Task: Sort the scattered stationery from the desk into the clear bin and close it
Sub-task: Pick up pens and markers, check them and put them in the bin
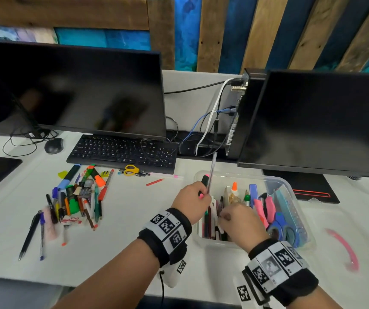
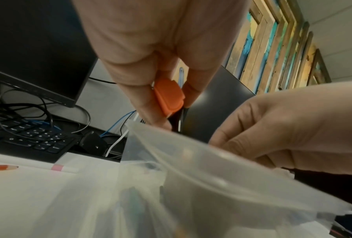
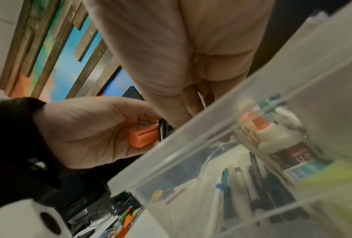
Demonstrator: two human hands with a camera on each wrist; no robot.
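The clear bin [image 1: 212,243] stands right of centre on the white desk, holding several pens, a glue bottle [image 1: 234,191] and blue scissors [image 1: 284,228]. My left hand [image 1: 193,194] hovers at the bin's left rim and grips a black highlighter with an orange-pink cap [image 1: 204,181] together with a clear pen [image 1: 212,170] that sticks up. The left wrist view shows the cap [image 2: 169,96] between those fingers. My right hand [image 1: 241,221] is down inside the bin, its thumb and fingers pinched on a pen among the ones lying there. A pile of scattered stationery [image 1: 76,197] lies to the left.
A red pencil [image 1: 154,182], yellow scissors [image 1: 131,170] and a white pencil [image 1: 165,175] lie in front of the keyboard [image 1: 121,150]. Two dark monitors stand behind, with cables between them. A pink curved piece [image 1: 344,248] lies right of the bin.
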